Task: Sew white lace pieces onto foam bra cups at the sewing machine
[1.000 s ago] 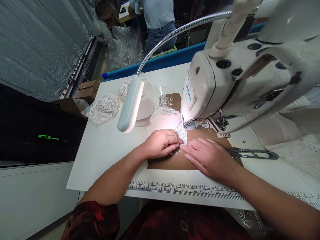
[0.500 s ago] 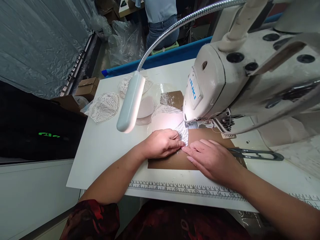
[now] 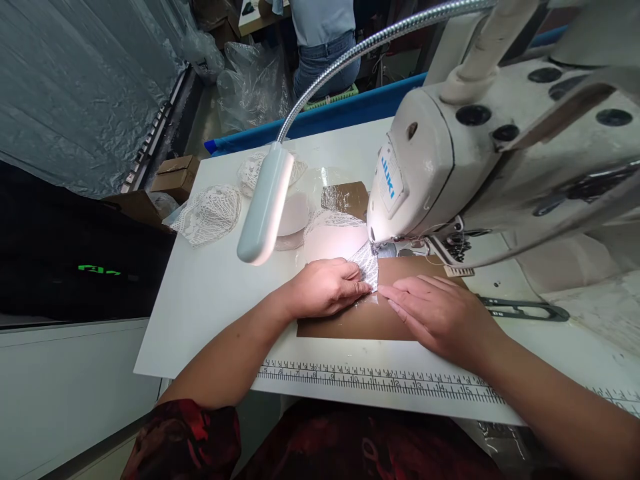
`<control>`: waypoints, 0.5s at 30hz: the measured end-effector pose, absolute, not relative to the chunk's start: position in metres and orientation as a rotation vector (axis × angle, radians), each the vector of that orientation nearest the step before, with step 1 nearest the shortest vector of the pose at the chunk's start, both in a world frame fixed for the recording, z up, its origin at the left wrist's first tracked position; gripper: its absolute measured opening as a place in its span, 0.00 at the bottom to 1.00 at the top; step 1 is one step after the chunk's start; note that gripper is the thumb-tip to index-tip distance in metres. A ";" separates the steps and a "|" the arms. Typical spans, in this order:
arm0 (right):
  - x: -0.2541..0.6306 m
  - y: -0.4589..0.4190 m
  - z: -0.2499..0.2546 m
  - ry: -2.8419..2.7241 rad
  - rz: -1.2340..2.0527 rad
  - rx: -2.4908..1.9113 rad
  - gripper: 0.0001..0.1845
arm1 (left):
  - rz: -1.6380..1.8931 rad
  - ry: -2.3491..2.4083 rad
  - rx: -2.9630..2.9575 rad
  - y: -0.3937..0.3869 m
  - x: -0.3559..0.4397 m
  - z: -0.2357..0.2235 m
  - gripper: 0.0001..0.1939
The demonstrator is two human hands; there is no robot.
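Note:
Under the head of a white sewing machine (image 3: 410, 160) lies a pale padded bra cup (image 3: 333, 243) edged with white lace. My left hand (image 3: 327, 288) is closed on the lace strip (image 3: 369, 267) at the cup's near side, thumb and index finger pinching its lower corner. My right hand (image 3: 440, 317) rests on the brown board (image 3: 350, 327) with its fingers stretched out. Its index fingertip lies right beside the lace corner; whether it touches is hard to see. The needle area sits just beyond the lace, partly hidden by the machine head.
A lamp (image 3: 265, 207) on a bendable neck hangs left of the machine. More lace cups (image 3: 210, 213) and plain cups (image 3: 293, 217) lie on the white table (image 3: 220, 307). Thread snips (image 3: 530, 309) are beyond my right hand. A ruler strip (image 3: 370, 381) runs along the front edge. Another person (image 3: 325, 40) sits ahead.
My right hand has slid a little to the right, its fingertips drawing back from the lace corner. My left hand stays on the lace, nearly still.

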State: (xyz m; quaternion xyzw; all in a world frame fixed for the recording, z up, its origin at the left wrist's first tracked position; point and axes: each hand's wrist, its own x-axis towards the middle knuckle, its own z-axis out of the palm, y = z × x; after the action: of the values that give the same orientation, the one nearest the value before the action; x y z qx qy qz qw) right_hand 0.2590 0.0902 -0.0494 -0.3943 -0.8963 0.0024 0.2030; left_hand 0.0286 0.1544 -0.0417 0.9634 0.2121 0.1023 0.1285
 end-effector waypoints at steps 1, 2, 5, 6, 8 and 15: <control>0.258 0.090 -0.050 -2.519 0.003 -1.101 0.15 | 0.297 0.623 2.795 0.154 0.029 -0.041 0.17; 0.258 0.091 -0.050 -2.535 0.000 -1.106 0.16 | 0.300 0.628 2.786 0.154 0.029 -0.041 0.17; 0.254 0.091 -0.049 -2.556 0.006 -1.140 0.18 | 0.324 0.635 2.750 0.154 0.029 -0.041 0.16; 0.253 0.091 -0.049 -2.555 0.012 -1.149 0.18 | 0.338 0.631 2.737 0.153 0.029 -0.040 0.16; 0.253 0.091 -0.048 -2.555 0.024 -1.147 0.18 | 0.384 0.627 2.695 0.153 0.029 -0.039 0.16; 0.253 0.090 -0.054 -2.528 0.074 -1.132 0.19 | 0.563 0.681 2.674 0.158 0.035 -0.036 0.14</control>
State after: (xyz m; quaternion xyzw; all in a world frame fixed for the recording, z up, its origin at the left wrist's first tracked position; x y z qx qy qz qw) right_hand 0.2528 0.0901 -0.0544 -0.4015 -0.8967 0.0264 0.1844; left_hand 0.0348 0.1581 -0.0355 0.9370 0.2386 0.1972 0.1621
